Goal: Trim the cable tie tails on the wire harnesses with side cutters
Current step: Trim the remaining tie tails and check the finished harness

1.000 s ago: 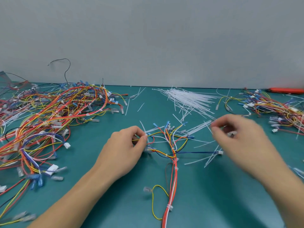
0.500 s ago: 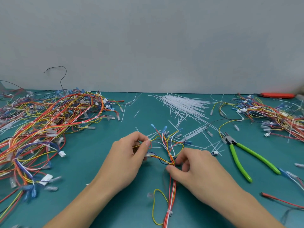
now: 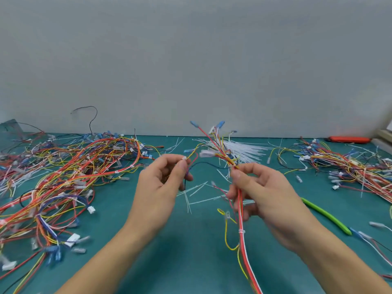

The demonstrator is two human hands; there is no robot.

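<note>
Centre of frame: the right hand [image 3: 265, 194] grips the trunk of a wire harness [image 3: 241, 219], fingers curled round the red and orange bundle, whose branches fan upward above the fist. The left hand [image 3: 163, 183] pinches one yellow-red branch wire [image 3: 192, 154] of that harness between thumb and forefinger. Both hands are raised above the teal desk [image 3: 191, 262]. Beneath them lie loose white cable tie tails [image 3: 197, 193]. At right, partly hidden by the right wrist, the green-handled side cutters [image 3: 326, 215] rest on the desk. Uncut white cable ties [image 3: 246, 148] lie at upper centre. Harness piles fill the left [image 3: 63, 172] and right [image 3: 343, 166] sides.
</note>
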